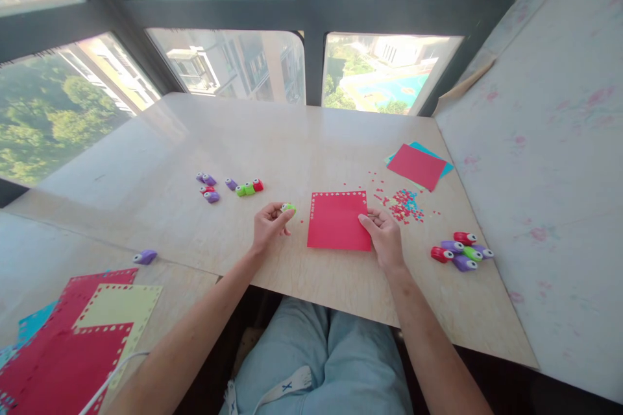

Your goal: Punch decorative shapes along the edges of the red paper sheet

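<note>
My left hand [270,225] is closed around a small green craft punch [288,207], held just left of a red sheet of paper [338,224]. My right hand [384,233] pinches that sheet by its right edge, thumb on top. Small punched holes run along the sheet's top edge and the upper part of its left edge. To the right of the sheet lies a scatter of red, blue and pale paper cutouts [406,205].
More punches [249,189] stand at the left, and a cluster of punches [462,251] at the right. One purple punch [145,257] lies apart. Uncut sheets [417,166] are stacked at the back right; punched sheets [63,343] overlap at the front left. Windows and a papered wall border the table.
</note>
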`<state>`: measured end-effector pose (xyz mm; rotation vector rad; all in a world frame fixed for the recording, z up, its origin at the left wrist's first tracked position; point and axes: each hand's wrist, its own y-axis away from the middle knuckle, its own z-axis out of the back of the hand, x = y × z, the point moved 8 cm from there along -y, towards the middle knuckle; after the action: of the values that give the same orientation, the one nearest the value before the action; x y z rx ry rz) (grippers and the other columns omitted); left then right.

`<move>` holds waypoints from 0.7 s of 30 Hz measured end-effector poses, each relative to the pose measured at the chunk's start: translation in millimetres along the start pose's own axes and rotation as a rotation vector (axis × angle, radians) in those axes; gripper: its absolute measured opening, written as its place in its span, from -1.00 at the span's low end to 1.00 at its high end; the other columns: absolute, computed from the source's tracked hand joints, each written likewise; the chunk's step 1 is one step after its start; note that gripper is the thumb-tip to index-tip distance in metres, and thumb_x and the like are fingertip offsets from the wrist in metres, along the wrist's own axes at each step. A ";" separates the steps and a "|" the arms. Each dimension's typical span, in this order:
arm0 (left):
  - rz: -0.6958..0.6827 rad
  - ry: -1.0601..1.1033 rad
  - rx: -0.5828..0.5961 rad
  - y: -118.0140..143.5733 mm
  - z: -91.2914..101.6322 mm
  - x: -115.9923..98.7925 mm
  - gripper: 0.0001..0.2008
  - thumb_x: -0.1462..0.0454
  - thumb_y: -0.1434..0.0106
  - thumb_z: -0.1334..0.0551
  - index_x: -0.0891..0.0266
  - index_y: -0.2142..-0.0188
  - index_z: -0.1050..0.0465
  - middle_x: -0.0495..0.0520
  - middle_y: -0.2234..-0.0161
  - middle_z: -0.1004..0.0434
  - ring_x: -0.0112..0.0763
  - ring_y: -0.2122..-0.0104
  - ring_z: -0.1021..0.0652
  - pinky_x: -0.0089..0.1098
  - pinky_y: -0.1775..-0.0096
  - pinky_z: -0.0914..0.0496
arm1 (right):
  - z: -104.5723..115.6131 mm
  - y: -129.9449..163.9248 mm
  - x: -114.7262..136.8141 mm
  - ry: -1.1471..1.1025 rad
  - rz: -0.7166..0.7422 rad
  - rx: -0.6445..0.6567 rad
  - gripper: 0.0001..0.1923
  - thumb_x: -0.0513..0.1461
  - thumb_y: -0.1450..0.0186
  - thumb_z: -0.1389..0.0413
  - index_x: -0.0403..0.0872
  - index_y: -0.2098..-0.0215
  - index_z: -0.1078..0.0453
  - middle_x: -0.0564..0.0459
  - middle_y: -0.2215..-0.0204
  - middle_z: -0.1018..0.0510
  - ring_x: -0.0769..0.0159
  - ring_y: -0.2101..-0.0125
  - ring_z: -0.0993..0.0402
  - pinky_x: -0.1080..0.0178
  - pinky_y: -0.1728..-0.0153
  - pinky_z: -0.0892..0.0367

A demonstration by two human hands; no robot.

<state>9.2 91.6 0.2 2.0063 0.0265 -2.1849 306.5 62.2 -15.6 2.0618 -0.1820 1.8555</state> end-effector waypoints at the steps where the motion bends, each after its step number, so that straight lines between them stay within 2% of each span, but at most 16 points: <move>1: -0.008 0.017 -0.011 -0.1 -0.1 0.2 -0.62 0.06 -0.05 -0.35 0.27 0.24 -0.44 -0.21 0.66 -0.20 -0.61 0.71 -0.25 -0.50 0.61 -0.40 | -1.5 0.6 -0.1 0.010 0.005 0.011 -0.53 -0.03 -0.04 -0.34 -0.08 0.16 -0.45 -0.01 0.34 -0.63 0.18 0.32 -0.57 0.15 0.26 -0.49; 7: -0.083 0.123 -0.041 -0.7 -0.1 1.7 -0.66 0.09 -0.08 -0.37 0.27 0.27 -0.44 -0.20 0.66 -0.25 -0.61 0.72 -0.32 -0.55 0.66 -0.32 | -23.8 8.8 1.3 0.150 0.066 0.171 -0.50 0.02 -0.08 -0.30 -0.10 0.13 -0.44 -0.02 0.37 -0.62 0.19 0.34 -0.57 0.17 0.27 -0.48; 10: -0.100 0.130 -0.041 -1.1 0.0 2.9 -0.66 0.08 -0.07 -0.39 0.29 0.31 -0.44 -0.17 0.66 -0.30 -0.60 0.73 -0.34 -0.57 0.70 -0.26 | -30.8 12.5 3.4 0.259 0.123 0.198 -0.51 0.02 -0.10 -0.26 -0.13 0.13 -0.45 -0.05 0.38 -0.62 0.17 0.34 -0.58 0.16 0.25 -0.48; 17: -0.121 0.171 -0.069 -0.9 1.2 3.6 -0.67 0.08 -0.07 -0.39 0.28 0.36 -0.42 -0.19 0.66 -0.27 -0.62 0.74 -0.30 -0.54 0.69 -0.32 | -19.5 14.7 17.4 0.502 0.288 -0.003 -0.57 0.00 -0.16 -0.15 -0.13 0.14 -0.48 -0.13 0.34 -0.63 0.13 0.34 -0.59 0.14 0.26 -0.48; 21: -0.125 0.179 -0.082 -0.6 1.5 3.7 -0.67 0.08 -0.07 -0.39 0.29 0.35 -0.42 -0.18 0.65 -0.27 -0.62 0.73 -0.32 -0.55 0.68 -0.33 | 3.3 9.6 24.4 0.511 0.315 -0.140 -0.55 0.00 -0.14 -0.15 -0.14 0.14 -0.48 -0.13 0.35 -0.62 0.14 0.36 -0.58 0.14 0.27 -0.47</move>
<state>7.4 91.6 -3.3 2.2004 0.2671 -2.0292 309.6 55.6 9.9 1.4706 -0.5045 2.4105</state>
